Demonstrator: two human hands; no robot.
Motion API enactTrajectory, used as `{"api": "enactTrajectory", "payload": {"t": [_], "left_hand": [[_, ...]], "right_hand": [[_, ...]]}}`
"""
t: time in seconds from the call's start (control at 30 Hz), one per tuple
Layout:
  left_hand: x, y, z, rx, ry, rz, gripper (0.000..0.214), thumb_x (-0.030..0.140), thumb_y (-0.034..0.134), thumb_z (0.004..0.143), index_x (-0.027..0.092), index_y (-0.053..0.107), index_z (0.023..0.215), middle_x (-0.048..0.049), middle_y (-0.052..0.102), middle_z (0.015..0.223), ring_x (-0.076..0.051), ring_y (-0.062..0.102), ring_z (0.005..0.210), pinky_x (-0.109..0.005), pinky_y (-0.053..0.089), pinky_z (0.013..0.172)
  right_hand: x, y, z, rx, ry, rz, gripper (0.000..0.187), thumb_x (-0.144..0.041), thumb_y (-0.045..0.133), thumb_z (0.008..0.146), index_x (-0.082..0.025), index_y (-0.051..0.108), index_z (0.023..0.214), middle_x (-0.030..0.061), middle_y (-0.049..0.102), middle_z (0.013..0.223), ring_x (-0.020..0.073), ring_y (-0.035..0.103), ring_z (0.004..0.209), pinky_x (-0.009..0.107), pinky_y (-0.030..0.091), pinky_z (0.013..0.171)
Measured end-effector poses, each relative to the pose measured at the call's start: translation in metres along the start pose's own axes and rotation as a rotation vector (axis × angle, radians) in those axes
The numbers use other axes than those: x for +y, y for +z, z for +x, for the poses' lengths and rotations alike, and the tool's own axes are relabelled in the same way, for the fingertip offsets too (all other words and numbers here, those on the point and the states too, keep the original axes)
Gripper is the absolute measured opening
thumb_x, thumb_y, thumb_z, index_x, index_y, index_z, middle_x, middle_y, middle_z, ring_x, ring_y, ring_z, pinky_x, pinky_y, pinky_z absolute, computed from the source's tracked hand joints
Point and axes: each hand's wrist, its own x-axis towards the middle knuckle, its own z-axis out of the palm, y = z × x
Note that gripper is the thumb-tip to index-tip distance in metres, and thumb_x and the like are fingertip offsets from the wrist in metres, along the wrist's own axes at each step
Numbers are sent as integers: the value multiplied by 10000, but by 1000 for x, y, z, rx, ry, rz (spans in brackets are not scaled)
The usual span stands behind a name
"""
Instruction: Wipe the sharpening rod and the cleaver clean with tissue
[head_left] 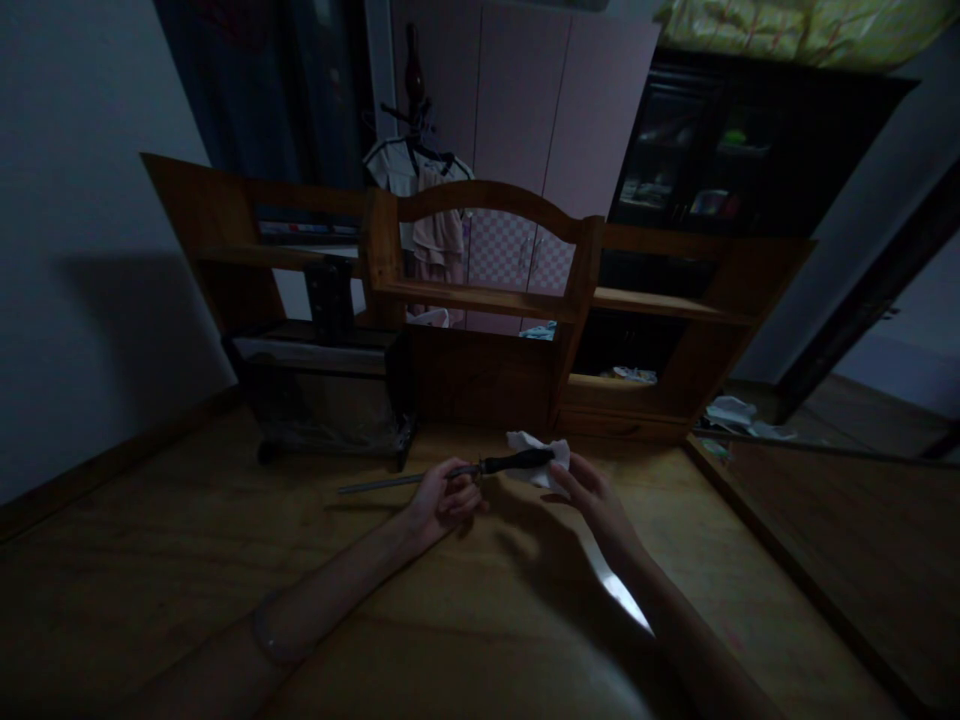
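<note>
Shelves point(480, 297) and a dark rack point(322, 405) stand behind. Left fingers point(459, 498) clamp a grey rod point(386, 484); right fingers point(570, 484) pinch white tissue point(538, 477) against its black handle point(517, 460).

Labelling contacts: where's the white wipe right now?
Head view, just right of centre: the white wipe is in the right grip, against the black handle of the grey rod.

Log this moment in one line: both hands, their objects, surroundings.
left hand: gripping metal rod | right hand: touching white cloth or tissue at black handle | below: wooden tabletop | behind: wooden shelf unit
</note>
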Motion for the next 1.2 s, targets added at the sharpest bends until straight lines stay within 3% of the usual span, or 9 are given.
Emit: {"api": "enactTrajectory", "payload": {"t": [0.3, 0.47, 0.63, 0.7, 0.87, 0.93, 1.2], "left_hand": [[-4, -1, 2, 20, -31, 70, 434, 311, 427, 863, 204, 395, 444, 71, 282, 295, -75, 242, 292, -305, 496, 694], [-4, 1, 3, -7, -56, 126, 429, 297, 427, 855, 209, 386, 437, 75, 280, 288, -71, 224, 280, -304, 492, 702], [-7, 4, 3, 70, -117, 207, 455, 328, 438, 842, 221, 324, 415, 67, 280, 283, -69, 234, 285, -286, 481, 669], [-8, 5, 3, 84, -120, 238, 449, 340, 439, 834, 218, 328, 417, 64, 283, 289, -69, 239, 293, -277, 472, 644], [-9, 5, 6, 123, -95, 275, 415, 359, 459, 820, 213, 340, 451, 67, 289, 317, -64, 215, 301, -222, 355, 466], [-8, 5, 7, 133, -96, 260, 418, 357, 464, 818, 216, 322, 452, 75, 269, 318, -62, 208, 294, -220, 337, 451], [-12, -5, 11, 94, -93, 290, 430, 368, 396, 845, 213, 333, 449, 57, 285, 315, -66, 227, 300, -215, 336, 456]], "right_hand": [[16, -13, 2, 155, 17, -113, 398, -532, 553, 832, -180, 701, 945, 8, 669, 777, 165, 569, 672, 240, 401, 577], [20, -20, 4, 254, -42, -114, 377, -506, 540, 851, -170, 698, 918, 19, 675, 830, 182, 582, 744, 253, 423, 647], [10, -18, 3, 357, -165, -261, 380, -482, 502, 882, -164, 699, 948, 29, 683, 841, 205, 604, 780, 261, 442, 658], [6, -12, 0, 291, -253, -353, 350, -441, 482, 907, -188, 687, 1036, 34, 693, 918, 220, 622, 859, 278, 462, 722], [7, 3, -7, -94, -392, -552, 294, -335, 462, 936, -270, 631, 1167, 41, 660, 1143, 225, 605, 1055, 345, 457, 910], [9, 5, -8, -187, -446, -604, 293, -302, 459, 939, -284, 616, 1185, 41, 640, 1188, 218, 579, 1110, 361, 436, 958], [1, 8, -10, -283, -468, -646, 311, -256, 440, 949, -306, 580, 1223, 34, 601, 1256, 195, 543, 1160, 377, 415, 1000]]}}
